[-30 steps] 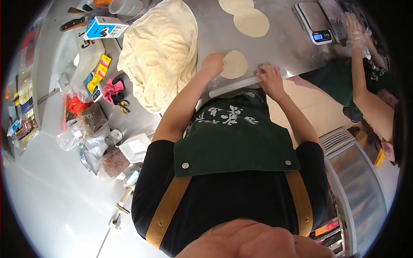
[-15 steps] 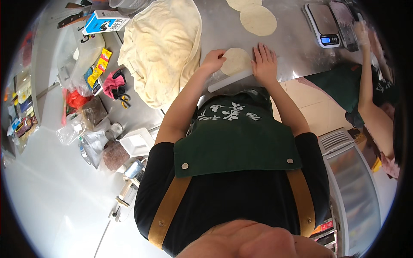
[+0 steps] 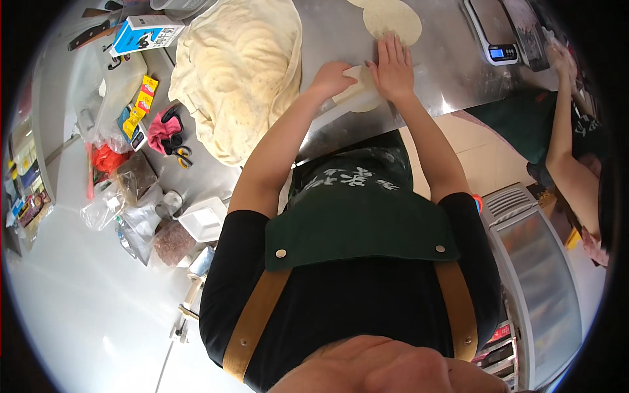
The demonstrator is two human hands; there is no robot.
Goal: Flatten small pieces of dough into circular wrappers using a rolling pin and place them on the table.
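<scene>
On our steel counter (image 3: 452, 75), our left hand (image 3: 333, 80) seemingly pinches the dough round (image 3: 358, 73), our right hand (image 3: 394, 71) lies flat on the rolling pin (image 3: 357, 94) crossing it, with a dough mound (image 3: 239, 72) left, a scale (image 3: 495, 29) right.

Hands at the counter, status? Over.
Left hand at dough round's edge. Right hand flat over rolling pin. Pin lies across round. Large dough mass to the left.
</scene>
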